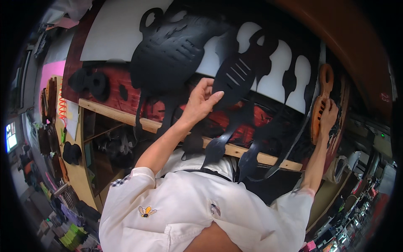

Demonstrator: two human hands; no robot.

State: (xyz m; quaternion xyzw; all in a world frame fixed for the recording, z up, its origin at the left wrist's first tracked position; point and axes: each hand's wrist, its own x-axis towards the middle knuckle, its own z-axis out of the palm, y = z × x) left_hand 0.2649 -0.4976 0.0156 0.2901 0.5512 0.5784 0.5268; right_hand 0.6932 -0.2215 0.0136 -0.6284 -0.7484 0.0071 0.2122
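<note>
A cluttered workshop bench [126, 115], edged in pale timber, is seen across the middle of the frame, a white sheet [113, 29] at upper left. A slotted black leather piece [235, 82], matte and supple with long straps, is pinched by the left hand [201, 103] at centre. A brown wooden form [321, 101] is gripped by the right hand [329, 115] at right. The dangling straps could be snagged on the bench edge, in which case the piece might be tugged free.
</note>
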